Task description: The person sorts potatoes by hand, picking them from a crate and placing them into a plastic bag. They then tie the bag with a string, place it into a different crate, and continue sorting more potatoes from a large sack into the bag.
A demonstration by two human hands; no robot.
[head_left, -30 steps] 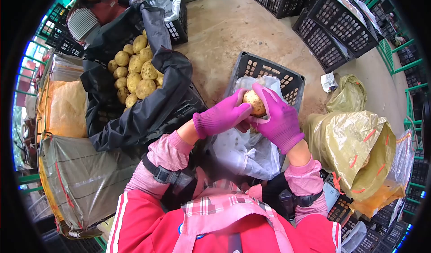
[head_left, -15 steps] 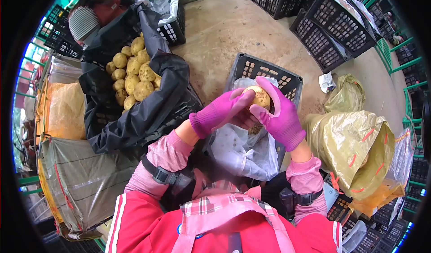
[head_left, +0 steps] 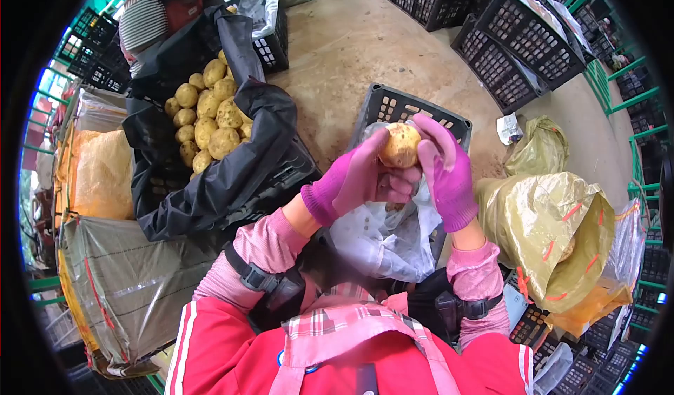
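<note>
A round yellow potato (head_left: 399, 146) with brown specks is held up between my two purple-gloved hands. My left hand (head_left: 354, 179) supports it from the left and below, thumb against its side and fingers curled underneath. Against its right side press the fingers of my right hand (head_left: 449, 177). Directly below is a black plastic crate (head_left: 460, 124) lined with a clear plastic bag (head_left: 379, 244); my hands cover much of its inside. To the left, several potatoes (head_left: 206, 130) lie in a crate lined with black cloth (head_left: 270, 118).
A yellowish woven sack (head_left: 526, 205) stands open at my right, with a crumpled one (head_left: 544, 146) behind it. Stacked black crates (head_left: 530, 30) stand at the back right. Covered bundles (head_left: 133, 276) sit at my left. Another person (head_left: 144, 27) is behind the potato crate.
The potato has turned and risen slightly in my hands. My right fingers have shifted round its right side, and more of its surface shows. The other person has moved a little to the right.
</note>
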